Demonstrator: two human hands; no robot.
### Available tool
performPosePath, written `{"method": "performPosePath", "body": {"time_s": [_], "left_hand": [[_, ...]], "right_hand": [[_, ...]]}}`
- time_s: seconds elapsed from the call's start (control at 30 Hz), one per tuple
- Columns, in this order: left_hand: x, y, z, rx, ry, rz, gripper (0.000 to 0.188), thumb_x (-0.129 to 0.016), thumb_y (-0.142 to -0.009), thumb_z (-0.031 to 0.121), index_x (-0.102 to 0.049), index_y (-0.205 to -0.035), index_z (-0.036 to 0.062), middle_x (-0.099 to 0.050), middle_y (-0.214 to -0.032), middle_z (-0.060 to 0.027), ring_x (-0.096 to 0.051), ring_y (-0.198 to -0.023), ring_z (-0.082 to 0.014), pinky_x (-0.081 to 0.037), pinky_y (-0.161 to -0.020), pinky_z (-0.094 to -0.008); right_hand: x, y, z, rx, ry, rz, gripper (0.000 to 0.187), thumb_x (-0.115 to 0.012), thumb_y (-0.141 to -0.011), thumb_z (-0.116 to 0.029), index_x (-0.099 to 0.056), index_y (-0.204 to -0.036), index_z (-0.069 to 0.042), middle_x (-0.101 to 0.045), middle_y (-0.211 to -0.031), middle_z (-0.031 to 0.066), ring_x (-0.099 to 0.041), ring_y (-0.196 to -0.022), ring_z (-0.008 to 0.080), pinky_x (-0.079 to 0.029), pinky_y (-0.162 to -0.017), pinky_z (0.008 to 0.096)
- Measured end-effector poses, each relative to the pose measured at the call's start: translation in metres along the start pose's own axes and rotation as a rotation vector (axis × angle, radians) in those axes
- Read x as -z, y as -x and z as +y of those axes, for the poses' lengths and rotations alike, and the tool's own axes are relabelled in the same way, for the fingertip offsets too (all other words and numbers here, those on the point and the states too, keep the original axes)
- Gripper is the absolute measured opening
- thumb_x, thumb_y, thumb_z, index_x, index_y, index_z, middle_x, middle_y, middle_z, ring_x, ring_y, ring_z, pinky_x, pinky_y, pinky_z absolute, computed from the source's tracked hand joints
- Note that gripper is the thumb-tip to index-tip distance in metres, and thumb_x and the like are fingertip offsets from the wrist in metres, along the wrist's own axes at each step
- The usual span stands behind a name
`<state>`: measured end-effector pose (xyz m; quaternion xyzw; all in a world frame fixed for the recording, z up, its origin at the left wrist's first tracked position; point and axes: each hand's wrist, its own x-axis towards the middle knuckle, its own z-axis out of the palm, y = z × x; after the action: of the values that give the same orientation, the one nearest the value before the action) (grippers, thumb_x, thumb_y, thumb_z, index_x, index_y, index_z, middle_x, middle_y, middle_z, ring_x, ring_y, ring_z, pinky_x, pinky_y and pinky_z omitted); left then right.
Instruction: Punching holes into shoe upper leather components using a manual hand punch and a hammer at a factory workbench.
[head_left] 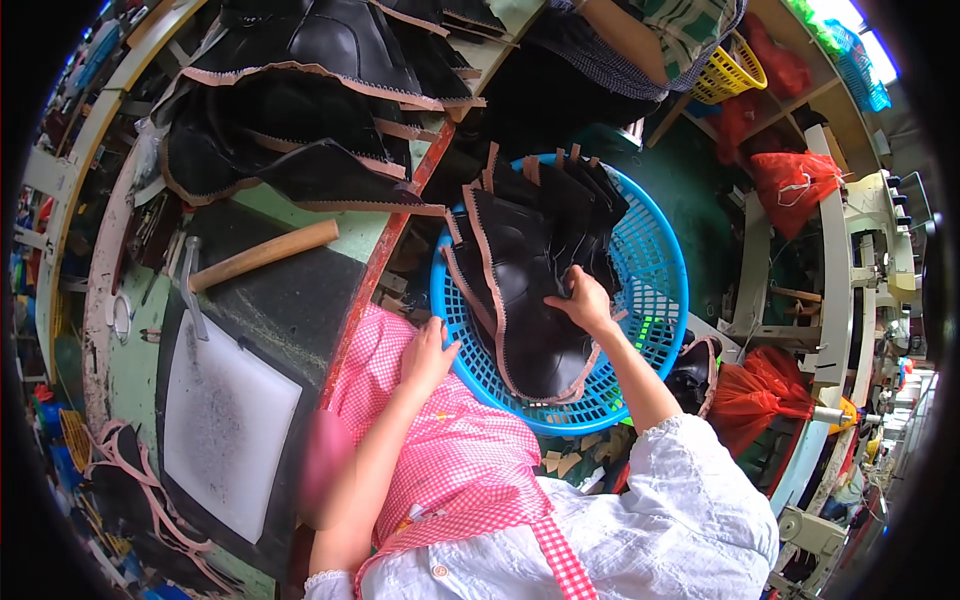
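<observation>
Black shoe uppers [525, 250] with pinkish-tan zigzag-edged trim lie stacked in a round blue plastic basket [672, 260] in front of me. My right hand [583, 302] is closed on the edge of the top shoe upper, thumb and fingers pinching it over the basket. At the basket's near-left rim rests my left hand [428, 357], its thumb apart from the fingers and nothing visible in it. Part of that hand's fingers is hard to make out. More black uppers [340, 50] with the same trim are piled on the bench at upper left.
On the bench, a wooden-handled hammer [265, 257] lies across a dark mat beside a white board [225, 420]. Trim strips [150, 490] lie lower left. Another person's arm [625, 40] shows beyond the basket. Red bags [765, 395] and a sewing machine [880, 215] stand at right.
</observation>
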<state>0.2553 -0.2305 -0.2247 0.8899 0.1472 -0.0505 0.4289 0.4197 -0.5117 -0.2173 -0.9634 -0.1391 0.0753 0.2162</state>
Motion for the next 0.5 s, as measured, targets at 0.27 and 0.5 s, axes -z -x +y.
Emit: {"method": "performPosePath", "body": {"time_s": [0.27,0.5], "left_hand": [[0.004,0.0,0.01,0.083,-0.068,-0.036,0.038,-0.074,-0.084,0.023,-0.054,-0.11,0.0038,-0.065,-0.1,-0.0124,-0.067,-0.087,-0.0321,-0.055,-0.07,-0.0427],[0.0,0.002,0.005,-0.006,-0.039,-0.036,0.035,-0.074,-0.085,0.026,-0.054,-0.106,0.0057,-0.064,-0.094,-0.01,-0.067,-0.084,-0.0309,-0.054,-0.068,-0.042]], "right_hand": [[0.064,-0.014,0.047,-0.199,0.222,0.026,0.062,-0.088,-0.065,-0.035,-0.054,-0.11,-0.009,-0.07,-0.101,0.0124,-0.066,-0.097,0.0366,-0.053,-0.076,0.0464],[0.063,-0.06,0.117,-0.592,-0.346,-0.749,0.119,-0.087,-0.06,-0.058,-0.035,-0.149,0.0,-0.054,-0.137,0.0201,-0.057,-0.122,0.0284,-0.044,-0.105,0.039]]}}
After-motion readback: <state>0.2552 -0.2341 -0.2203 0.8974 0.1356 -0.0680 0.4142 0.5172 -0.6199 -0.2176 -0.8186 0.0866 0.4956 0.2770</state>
